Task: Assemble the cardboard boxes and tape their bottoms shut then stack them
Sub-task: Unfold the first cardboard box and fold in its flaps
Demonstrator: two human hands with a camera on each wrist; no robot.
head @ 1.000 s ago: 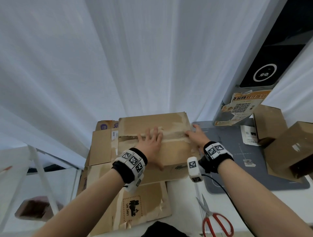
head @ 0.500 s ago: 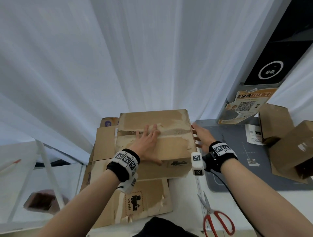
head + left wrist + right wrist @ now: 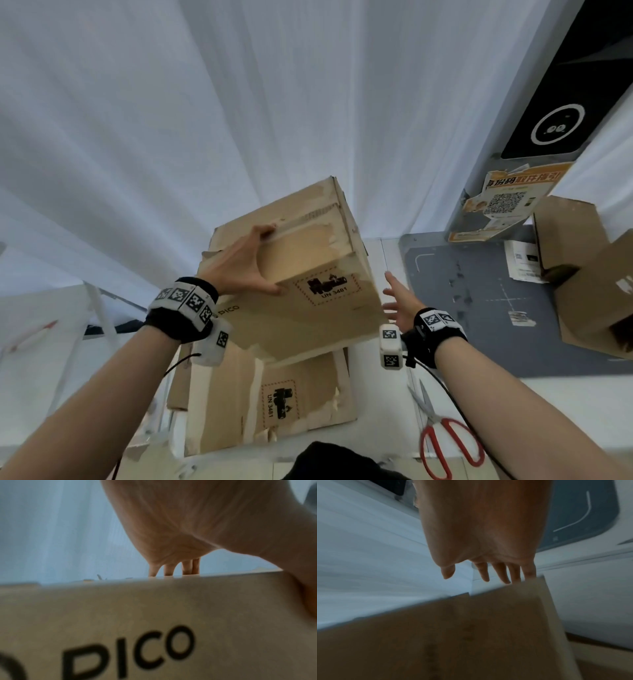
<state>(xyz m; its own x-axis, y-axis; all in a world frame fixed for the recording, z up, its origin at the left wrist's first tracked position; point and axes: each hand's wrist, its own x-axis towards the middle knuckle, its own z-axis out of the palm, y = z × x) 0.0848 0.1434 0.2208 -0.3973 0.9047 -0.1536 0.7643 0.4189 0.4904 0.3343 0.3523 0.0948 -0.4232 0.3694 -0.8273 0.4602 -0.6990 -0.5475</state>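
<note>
Head view: we tip the box [image 3: 308,274] up off the flat cardboard [image 3: 274,394].
Our left hand [image 3: 239,267] grips the box's top face, fingers hooked over the far edge, thumb at the near corner. Our right hand [image 3: 400,305] hovers at 3 o'clock, fingers spread, apparently clear of the box. We judge the turn goes best if the right palm steadies that side before rolling it upright for stacking on the worktop [image 3: 376,394].

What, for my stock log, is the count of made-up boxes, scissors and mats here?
Boxes: 3: held box in the left hand, far box, near box
Scissors: 1
Mat: 1
Total: 5
</note>
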